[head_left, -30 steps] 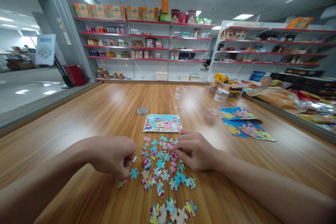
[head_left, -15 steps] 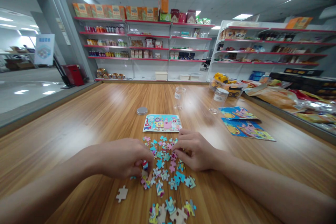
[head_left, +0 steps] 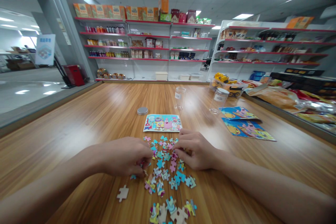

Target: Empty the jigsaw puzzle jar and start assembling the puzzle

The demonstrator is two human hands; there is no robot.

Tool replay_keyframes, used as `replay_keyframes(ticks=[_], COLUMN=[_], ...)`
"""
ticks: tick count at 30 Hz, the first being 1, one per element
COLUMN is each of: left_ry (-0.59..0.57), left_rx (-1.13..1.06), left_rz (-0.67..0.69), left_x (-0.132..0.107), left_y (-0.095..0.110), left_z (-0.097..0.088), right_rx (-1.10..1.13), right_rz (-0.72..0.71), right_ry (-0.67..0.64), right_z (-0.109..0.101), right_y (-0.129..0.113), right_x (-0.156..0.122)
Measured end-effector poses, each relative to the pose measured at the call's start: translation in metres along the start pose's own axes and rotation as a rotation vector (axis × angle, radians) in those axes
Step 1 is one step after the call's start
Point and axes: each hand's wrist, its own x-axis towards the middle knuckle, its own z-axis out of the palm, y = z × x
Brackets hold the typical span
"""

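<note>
Pinching a puzzle piece (head_left: 145,173), left hand (head_left: 126,155) nearly closed, right hand (head_left: 195,150) half-curled, touching loose pieces (head_left: 173,165), grip unclear

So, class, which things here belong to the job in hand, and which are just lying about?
In the job:
- puzzle pieces, at the fingertips of the left hand and right hand
- picture card, probably, just beyond them

Apparently lying about:
- metal lid
- open jar
- lidded jar
- blue sheets
- yellow toys
</note>
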Motion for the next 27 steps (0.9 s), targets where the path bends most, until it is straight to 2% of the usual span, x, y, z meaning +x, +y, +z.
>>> replay_keyframes(ticks=[4, 11, 14, 16, 20, 24, 27], left_ry=[0.041, -0.041, -0.021, -0.014, -0.038, -0.011, -0.011], left_rx=[0.025, -0.035, -0.035, -0.027, 0.014, 0.048, 0.041], left_rz=[0.069, 0.117, 0.166, 0.245, 0.384, 0.413, 0.384], left_x=[-0.002, -0.01, -0.013, -0.012, -0.006, -0.003, -0.003], left_y=[-0.003, 0.003, 0.012, 0.02, 0.035, 0.039, 0.035], left_z=[0.0, -0.005, -0.006, -0.004, 0.004, 0.01, 0.012], right_rx=[-0.007, -0.028, -0.083, -0.08, 0.038, 0.08, 0.09], right_rz=[-0.011, -0.066, -0.166, -0.266, -0.399, -0.438, -0.466], right_ry=[0.006, 0.013, -0.033, -0.099, -0.238, -0.267, -0.25], right_z=[0.001, -0.002, -0.004, -0.003, 0.004, 0.008, 0.008], right_y=[0.0, -0.001, -0.01, -0.019, -0.035, -0.04, -0.039], right_x=[0.0, 0.0, 0.0, 0.001, 0.002, 0.004, 0.006])
